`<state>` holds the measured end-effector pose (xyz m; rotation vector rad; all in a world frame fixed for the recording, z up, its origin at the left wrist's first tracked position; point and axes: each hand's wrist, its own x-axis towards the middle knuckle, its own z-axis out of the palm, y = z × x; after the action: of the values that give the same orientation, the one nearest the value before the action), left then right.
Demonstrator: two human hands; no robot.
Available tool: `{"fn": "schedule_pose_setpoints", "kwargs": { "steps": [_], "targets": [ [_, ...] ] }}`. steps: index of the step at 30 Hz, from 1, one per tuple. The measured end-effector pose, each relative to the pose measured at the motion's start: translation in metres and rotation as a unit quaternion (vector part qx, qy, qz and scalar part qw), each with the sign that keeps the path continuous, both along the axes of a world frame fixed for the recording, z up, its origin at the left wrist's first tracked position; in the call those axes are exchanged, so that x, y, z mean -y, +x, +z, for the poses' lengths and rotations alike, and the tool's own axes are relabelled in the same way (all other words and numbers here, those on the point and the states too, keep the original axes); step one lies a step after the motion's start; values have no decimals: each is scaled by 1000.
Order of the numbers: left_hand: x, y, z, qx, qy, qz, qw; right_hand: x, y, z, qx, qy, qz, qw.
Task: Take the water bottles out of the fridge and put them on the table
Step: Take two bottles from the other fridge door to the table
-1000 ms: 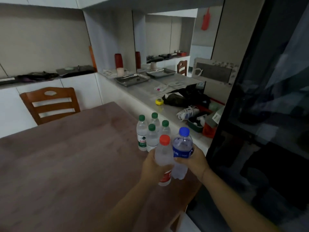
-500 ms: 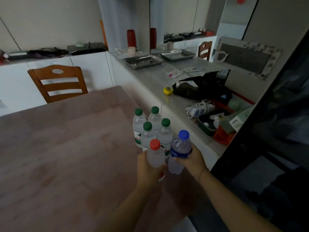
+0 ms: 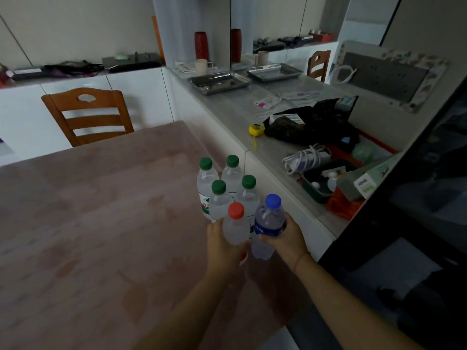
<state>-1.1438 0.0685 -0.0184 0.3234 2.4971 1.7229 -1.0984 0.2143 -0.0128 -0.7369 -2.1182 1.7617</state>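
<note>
From the head camera, both of the person's arms reach forward over the near right corner of the brown table (image 3: 88, 236). The left hand (image 3: 222, 245) has its fingers wrapped around a red-capped bottle (image 3: 235, 227), gripping the clear body below the cap. The right hand (image 3: 285, 238) is clamped on a blue-capped bottle (image 3: 267, 223), its fingers curled round the blue label while the lower part of the bottle shows between the two hands. The two bottles are upright, side by side, nearly touching; whether their bases rest on the tabletop I cannot tell.

Just beyond the fingertips stand four green-capped bottles (image 3: 218, 198) in a tight cluster on the table, the nearest pair right behind the held ones.

Past the right hand's knuckles runs a grey counter (image 3: 227, 109) crowded with a coiled white cable (image 3: 305, 159), a yellow tape measure (image 3: 256, 128) and a metal tray (image 3: 219, 83). Far beyond the left hand, a wooden chair (image 3: 88, 114) sits at the table's far edge. To the right of the right forearm rises a dark fridge door (image 3: 417, 198).
</note>
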Motion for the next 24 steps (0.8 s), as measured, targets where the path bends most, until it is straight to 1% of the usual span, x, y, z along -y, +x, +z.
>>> {"fn": "schedule_pose_setpoints", "kwargs": {
  "steps": [3,5,7,9,12,15,17,19,21,24],
  "targets": [
    [0,-1,0,-10,8,-23,1000,-4,-4,-1,13,-17,13,1000],
    [1,-3,-1,11,16,-33,999,-7,-6,0,22,-37,30,999],
    [2,-3,-3,49,11,-31,998,-8,-6,0,35,-23,54,998],
    [3,-1,-3,69,7,-27,997,-7,-5,0,43,-13,64,997],
    [5,-1,-3,77,7,-30,997,-5,-4,1,43,-2,64,997],
    [8,0,-5,72,29,-35,996,-1,-2,5,27,10,70,997],
    [13,1,-7,70,27,-44,996,3,1,6,11,-2,59,998],
    [19,3,-8,74,3,-54,996,6,7,7,0,-25,39,999],
    [25,3,-8,71,-18,-54,996,10,14,11,11,-34,13,999],
    [35,6,0,63,-20,-65,996,19,28,19,39,9,-36,999]
  ]
}}
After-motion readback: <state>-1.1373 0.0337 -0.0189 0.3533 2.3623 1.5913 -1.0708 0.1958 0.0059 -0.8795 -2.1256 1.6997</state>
